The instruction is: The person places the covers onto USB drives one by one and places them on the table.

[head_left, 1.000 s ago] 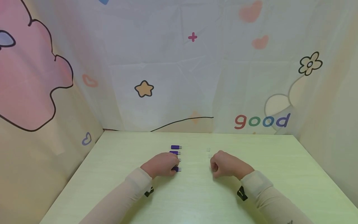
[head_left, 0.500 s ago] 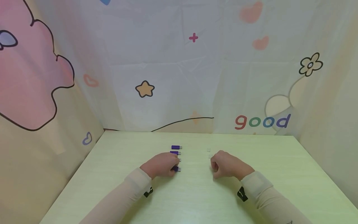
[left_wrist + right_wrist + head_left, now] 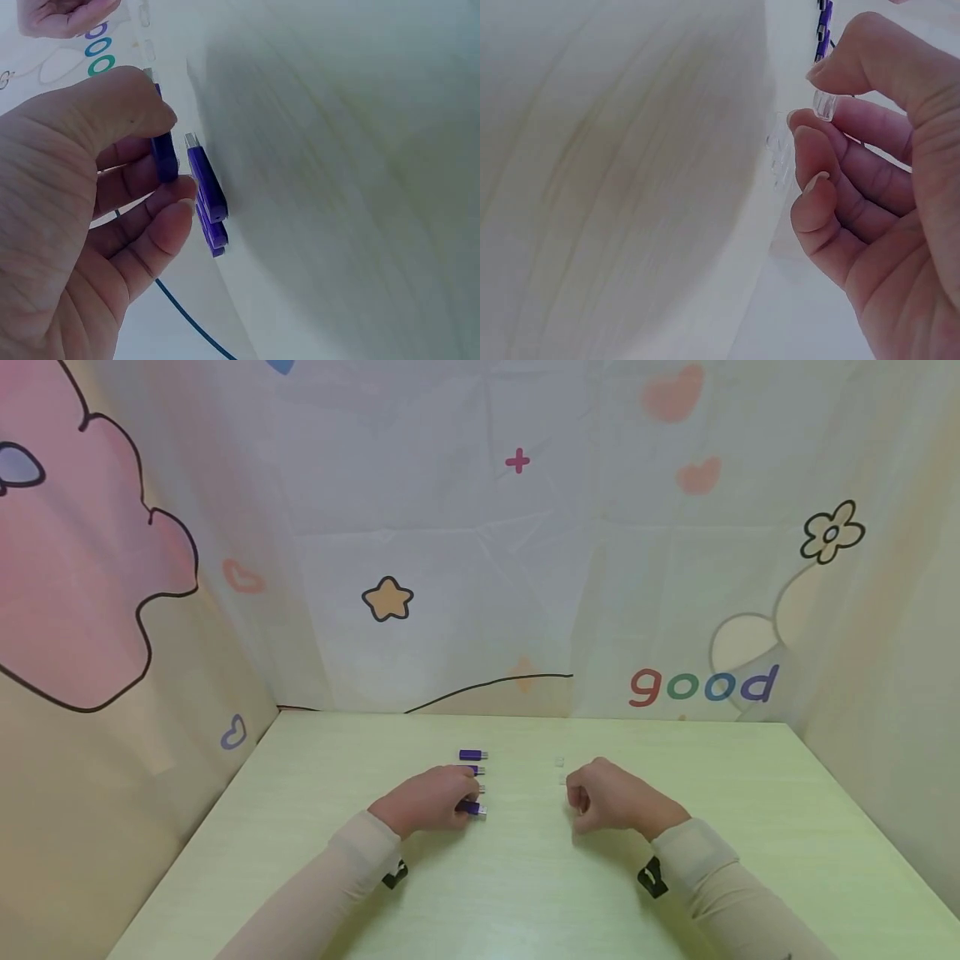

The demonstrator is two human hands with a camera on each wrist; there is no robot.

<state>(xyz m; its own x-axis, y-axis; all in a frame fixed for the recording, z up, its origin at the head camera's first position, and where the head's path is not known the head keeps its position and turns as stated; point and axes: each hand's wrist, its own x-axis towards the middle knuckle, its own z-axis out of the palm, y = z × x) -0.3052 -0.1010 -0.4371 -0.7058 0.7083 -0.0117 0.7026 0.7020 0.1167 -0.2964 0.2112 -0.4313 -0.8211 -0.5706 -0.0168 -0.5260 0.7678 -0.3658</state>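
Note:
In the head view my left hand is at the near end of a row of purple USB sticks and pinches the nearest USB stick. The left wrist view shows that held stick between thumb and fingers, apart from the other USB sticks on the table. My right hand is to the right, at the near end of the clear caps. Between its thumb and fingers it pinches a small clear plastic cap, seen in the right wrist view. More clear caps lie beyond, partly hidden by fingers.
Both hands are over a pale wooden table. A printed curtain closes off the back and sides. The farthest USB stick lies beyond my left hand, with others partly covered by it.
Both hands have risen slightly from the table. The near USB stick has come up and tilted with my left hand, and my right hand has shifted a little outward.

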